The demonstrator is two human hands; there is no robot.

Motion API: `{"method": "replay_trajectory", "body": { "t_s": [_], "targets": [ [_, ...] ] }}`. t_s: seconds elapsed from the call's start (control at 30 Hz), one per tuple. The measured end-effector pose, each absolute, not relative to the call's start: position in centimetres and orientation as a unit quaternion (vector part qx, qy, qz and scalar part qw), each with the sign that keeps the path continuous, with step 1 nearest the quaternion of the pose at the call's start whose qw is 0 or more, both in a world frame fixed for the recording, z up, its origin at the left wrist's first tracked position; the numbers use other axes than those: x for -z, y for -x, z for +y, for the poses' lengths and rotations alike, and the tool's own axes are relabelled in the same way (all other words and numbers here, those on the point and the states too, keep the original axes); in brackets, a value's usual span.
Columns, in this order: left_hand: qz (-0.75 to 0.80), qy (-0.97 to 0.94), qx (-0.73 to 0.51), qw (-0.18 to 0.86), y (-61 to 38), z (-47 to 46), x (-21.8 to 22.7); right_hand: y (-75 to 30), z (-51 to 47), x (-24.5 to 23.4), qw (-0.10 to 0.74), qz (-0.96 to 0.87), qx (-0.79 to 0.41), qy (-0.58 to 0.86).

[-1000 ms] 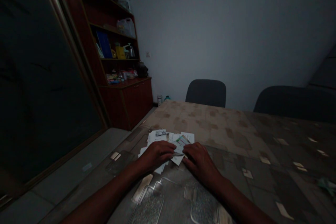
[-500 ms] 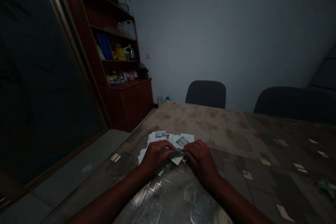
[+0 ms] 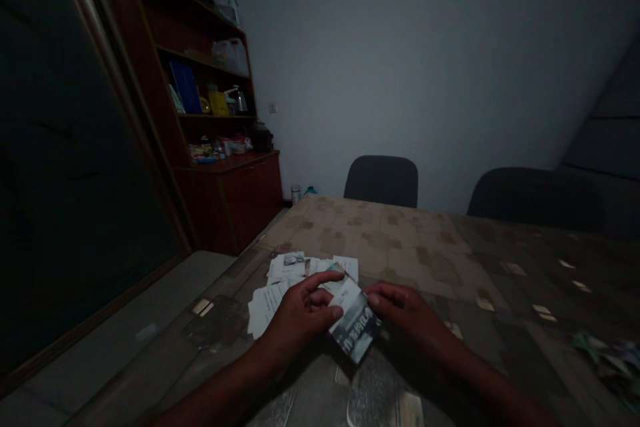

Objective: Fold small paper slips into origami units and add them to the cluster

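A small white card point(image 3: 356, 323) with a black-and-white picture on its lower part is held tilted above the table. My left hand point(image 3: 311, 303) pinches its left edge, thumb on the printed face and index finger at the top. At the card's upper right edge, the thumb and fingertips of my right hand point(image 3: 400, 307) are closed on it. Several loose white cards point(image 3: 265, 303) with print lie spread just beyond and left of my hands. One of them carries a small grey picture point(image 3: 293, 259).
The table point(image 3: 390, 240) has a patterned brown cover. Crumpled paper-like pieces point(image 3: 613, 360) lie at its right side. Two grey chairs, one nearer point(image 3: 383, 180) and one farther right point(image 3: 535, 197), stand behind it. A red-brown cabinet point(image 3: 250, 193) with filled shelves stands at the left.
The held card has been raised and turned, so its pictured face now shows. My hands have moved slightly apart and nearer to me. The view has shifted a little to the right.
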State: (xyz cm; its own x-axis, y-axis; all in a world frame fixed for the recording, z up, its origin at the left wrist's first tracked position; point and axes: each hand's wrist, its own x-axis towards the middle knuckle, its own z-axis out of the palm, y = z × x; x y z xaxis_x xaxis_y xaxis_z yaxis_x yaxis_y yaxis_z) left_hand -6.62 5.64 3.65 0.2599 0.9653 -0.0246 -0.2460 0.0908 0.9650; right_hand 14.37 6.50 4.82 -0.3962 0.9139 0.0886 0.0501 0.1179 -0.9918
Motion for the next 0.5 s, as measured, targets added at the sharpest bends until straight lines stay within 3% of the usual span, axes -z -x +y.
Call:
{"method": "replay_trajectory", "body": {
  "t_s": [0.17,0.3,0.4,0.5],
  "targets": [
    [0.385,-0.494,-0.457,0.632,5.6,4.6,-3.7,-16.9,4.4,-4.5,0.427,-0.572,-0.571,0.405],
    [0.406,-0.572,-0.427,0.57,4.6,3.7,-3.2,-17.9,2.7,-3.7,0.42,-0.604,-0.512,0.443],
    [0.386,-0.722,-0.414,0.398,4.1,2.7,-2.3,-18.2,1.2,-3.1,0.402,-0.733,-0.306,0.455],
    [0.289,-0.85,-0.374,0.232,4.1,1.7,-1.0,-19.0,-0.2,-1.6,0.354,-0.863,-0.058,0.356]
  ]
}}
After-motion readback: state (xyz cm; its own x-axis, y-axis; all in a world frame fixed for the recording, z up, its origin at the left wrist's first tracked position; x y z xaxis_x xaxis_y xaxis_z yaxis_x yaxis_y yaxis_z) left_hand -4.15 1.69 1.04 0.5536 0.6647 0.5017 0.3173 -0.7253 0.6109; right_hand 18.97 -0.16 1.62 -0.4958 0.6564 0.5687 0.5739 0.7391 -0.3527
